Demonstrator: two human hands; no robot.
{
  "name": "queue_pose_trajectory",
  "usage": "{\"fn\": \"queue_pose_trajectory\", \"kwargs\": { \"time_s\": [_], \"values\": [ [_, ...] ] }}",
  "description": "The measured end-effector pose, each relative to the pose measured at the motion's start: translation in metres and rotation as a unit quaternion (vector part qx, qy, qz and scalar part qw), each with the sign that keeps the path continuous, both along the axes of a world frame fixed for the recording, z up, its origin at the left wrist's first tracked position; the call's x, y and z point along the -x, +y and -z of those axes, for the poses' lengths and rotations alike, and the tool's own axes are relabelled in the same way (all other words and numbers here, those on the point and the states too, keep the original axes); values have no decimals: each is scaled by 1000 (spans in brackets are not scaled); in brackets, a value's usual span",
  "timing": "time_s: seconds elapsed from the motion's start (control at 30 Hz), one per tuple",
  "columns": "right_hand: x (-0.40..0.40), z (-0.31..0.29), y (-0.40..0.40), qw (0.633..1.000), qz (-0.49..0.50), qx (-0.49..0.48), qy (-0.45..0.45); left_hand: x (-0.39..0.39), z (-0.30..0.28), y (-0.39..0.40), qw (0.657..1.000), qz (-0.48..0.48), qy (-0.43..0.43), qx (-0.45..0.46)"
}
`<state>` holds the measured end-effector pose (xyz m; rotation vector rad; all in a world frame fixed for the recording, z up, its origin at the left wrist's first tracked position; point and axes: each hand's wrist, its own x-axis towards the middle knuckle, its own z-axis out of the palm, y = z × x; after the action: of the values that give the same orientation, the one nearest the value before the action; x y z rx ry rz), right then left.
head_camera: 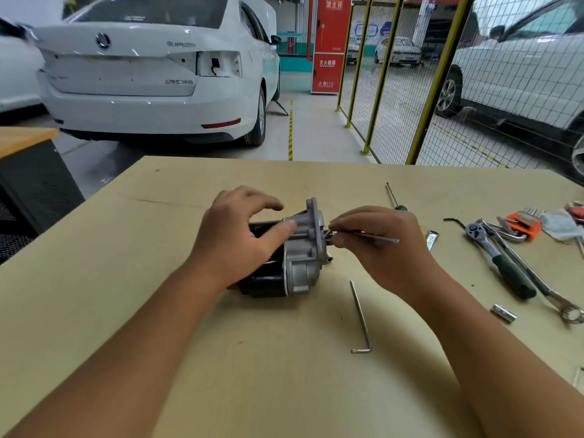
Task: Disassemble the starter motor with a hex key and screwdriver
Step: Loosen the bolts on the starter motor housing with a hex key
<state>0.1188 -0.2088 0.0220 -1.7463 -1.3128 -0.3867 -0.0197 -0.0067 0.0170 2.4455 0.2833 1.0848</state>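
Left hand [240, 238] loosely steadies the starter motor [284, 257] on the desk [126, 279]; right hand [376, 245] at its 3 o'clock, grip pinching a thin metal rod [376, 237].

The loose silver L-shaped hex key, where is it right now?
In the head view, the silver L-shaped hex key lies flat on the tan table, untouched, just right of and nearer than the black-and-grey starter motor, below the right hand.

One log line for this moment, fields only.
left hand: steadies black-and-silver starter motor | right hand: pinches thin metal tool at silver end housing | spare L-shaped hex key: on table
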Motion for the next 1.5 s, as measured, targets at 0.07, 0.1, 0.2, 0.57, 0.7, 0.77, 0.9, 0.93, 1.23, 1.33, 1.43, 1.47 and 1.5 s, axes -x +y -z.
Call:
{"fn": "queue_pose_trajectory", "kwargs": {
  "time_s": [0.07,0.1,0.2,0.57,0.7,0.77,0.9,0.93,1.23,1.33,1.43,1.47,1.5],
  "values": [
    [2,2,2,997,22,15,79,2,6,10,997,8,40,63],
    [3,2,3,994,25,22,106,2,7,12,995,16,46,87],
    [8,3,7,991,6,20,130,0,7,12,992,30,55,109],
    [1,-9,19,989,-47,30,137,-5,10,7,989,32,38,136],
    [-2,-9,20,984,-58,15,168,-8,11,5,990,23,33,136],
    [-2,-8,21,978,-55,-1,201,-9,12,6,990,23,33,133],
    [0,-9,22,979,-42,-7,199,-9,14,7,990,31,33,134],
    [1,-9,21,982,-42,-5,184,-9,14,7,990,31,33,133],
    [11,-4,22,997,-10,-22,78,-9,13,7,990,32,33,134],
    [12,-1,23,999,-3,-17,31,-9,13,7,990,32,35,135],
    [10,-3,22,996,-24,-24,85,-9,13,7,990,30,38,135],
    [10,-4,21,994,-33,-29,99,-8,13,7,990,29,39,136],
    [10,-4,21,994,-39,-33,99,-9,12,7,990,28,41,136]
  ]
}}
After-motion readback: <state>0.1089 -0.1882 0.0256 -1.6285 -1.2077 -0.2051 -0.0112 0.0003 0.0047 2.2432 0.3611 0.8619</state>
